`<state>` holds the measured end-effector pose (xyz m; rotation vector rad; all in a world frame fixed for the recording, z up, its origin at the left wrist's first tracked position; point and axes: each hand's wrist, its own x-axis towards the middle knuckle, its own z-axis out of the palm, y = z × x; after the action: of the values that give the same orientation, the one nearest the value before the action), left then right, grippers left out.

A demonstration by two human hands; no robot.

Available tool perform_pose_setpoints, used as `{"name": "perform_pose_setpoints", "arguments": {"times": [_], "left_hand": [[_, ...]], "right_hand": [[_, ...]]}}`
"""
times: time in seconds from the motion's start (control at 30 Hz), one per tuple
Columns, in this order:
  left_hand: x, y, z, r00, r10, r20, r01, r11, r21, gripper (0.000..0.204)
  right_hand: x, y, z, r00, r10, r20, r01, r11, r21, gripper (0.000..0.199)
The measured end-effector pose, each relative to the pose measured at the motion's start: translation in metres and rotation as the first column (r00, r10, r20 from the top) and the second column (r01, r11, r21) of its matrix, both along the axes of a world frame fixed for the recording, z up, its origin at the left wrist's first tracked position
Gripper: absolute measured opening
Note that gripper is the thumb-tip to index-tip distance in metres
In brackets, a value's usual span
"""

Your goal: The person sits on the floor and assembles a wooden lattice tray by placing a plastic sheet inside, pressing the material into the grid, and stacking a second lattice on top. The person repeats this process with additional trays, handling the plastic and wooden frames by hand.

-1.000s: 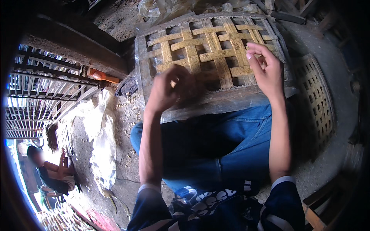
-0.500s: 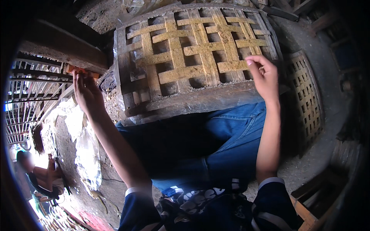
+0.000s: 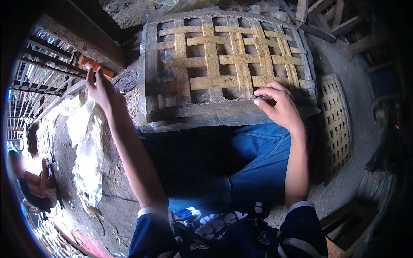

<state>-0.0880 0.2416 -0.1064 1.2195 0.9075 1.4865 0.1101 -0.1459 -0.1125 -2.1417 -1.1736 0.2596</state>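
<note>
Two times saw woven lattice, first and nearest in the framed panel point(image 3: 243, 79), placed in the upper middle, just beyond the blue jeans point(image 3: 258, 150). Along its near edge noticed a thick wooden board point(image 3: 215, 112), with clear plastic sheeting point(image 3: 193, 125) sticking out below. Above the right part of this edge found the right hand point(image 3: 279, 105), with thumb and fingers bent toward a narrow gap; could not tell about any small thing pinched inside. To the left of it, saw free room above the weave.

Beyond the left edge, across a gap with dark crumpled cloth point(image 3: 125, 81), found the left hand point(image 3: 103, 90), with fingers stretched at an orange piece point(image 3: 87, 62); could not tell about contact or grip.

In the square openings saw darker, greyish patches, unclear in depth. Noticed wide flat strips, yellowish and speckled, crossing over and under.

Farther right saw a second panel point(image 3: 337, 124), finer in weave, then grey floor point(image 3: 363, 124). Farther left saw a slatted rack point(image 3: 51, 62), whitish crumpled plastic point(image 3: 88, 167) and another person point(image 3: 36, 185), seated low.
</note>
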Motion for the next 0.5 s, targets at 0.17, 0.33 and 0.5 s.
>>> {"name": "perform_pose_setpoints", "arguments": {"times": [0.17, 0.33, 0.5], "left_hand": [[0.028, -0.038, 0.000, 0.979, -0.189, -0.079, 0.194, 0.979, 0.058, 0.036], [0.039, -0.051, -0.005, 0.958, -0.277, -0.070, 0.277, 0.961, -0.014, 0.032], [0.041, -0.053, -0.012, 0.934, -0.247, -0.258, 0.280, 0.955, 0.097, 0.030]], "right_hand": [[0.013, -0.002, -0.003, 0.997, 0.073, -0.038, -0.075, 0.996, -0.050, 0.021], [0.027, -0.006, -0.010, 0.965, 0.063, -0.254, -0.082, 0.995, -0.065, 0.019], [0.011, -0.005, -0.011, 0.992, 0.098, -0.083, -0.088, 0.989, 0.118, 0.017]]}}
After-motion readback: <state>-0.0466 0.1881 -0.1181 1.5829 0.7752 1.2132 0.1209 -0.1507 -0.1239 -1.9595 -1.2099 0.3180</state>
